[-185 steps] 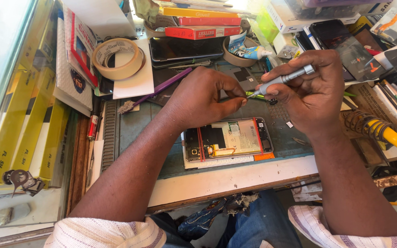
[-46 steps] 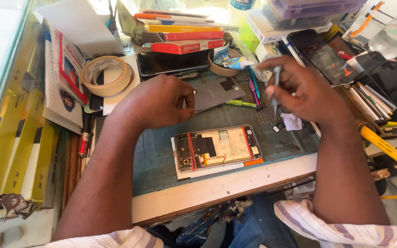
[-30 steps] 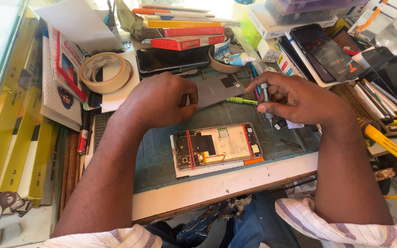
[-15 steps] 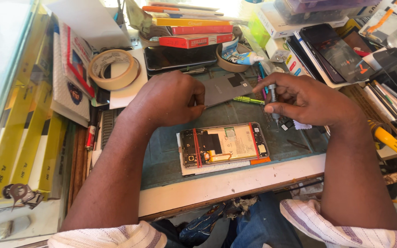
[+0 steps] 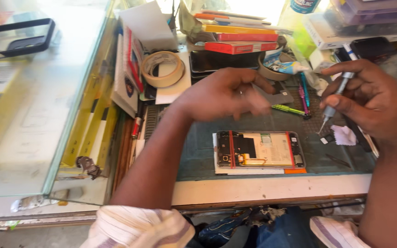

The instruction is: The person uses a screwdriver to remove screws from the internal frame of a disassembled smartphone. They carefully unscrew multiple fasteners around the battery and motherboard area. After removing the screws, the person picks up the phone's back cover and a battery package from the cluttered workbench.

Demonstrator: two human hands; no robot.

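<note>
Opened phone (image 5: 259, 149), back off, flat on green mat (image 5: 198, 156), near bench front edge, between both hands. Right hand (image 5: 368, 98) closed on screwdriver (image 5: 335, 98); tip down, above mat right of phone, beside white scrap (image 5: 344, 135). Left hand (image 5: 224, 94) above mat behind phone, fingers loosely curled, blurred; holds nothing visible. Green-handled tool (image 5: 288, 109) between hands. Tape roll (image 5: 162, 69) to left, rear.

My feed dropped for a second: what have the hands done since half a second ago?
The right hand has lifted and pulled back to the right, still gripping the silver screwdriver, its tip now down over the green mat. The left hand has risen off the mat, fingers loosely curled. The opened phone and tape roll stayed put.
</note>
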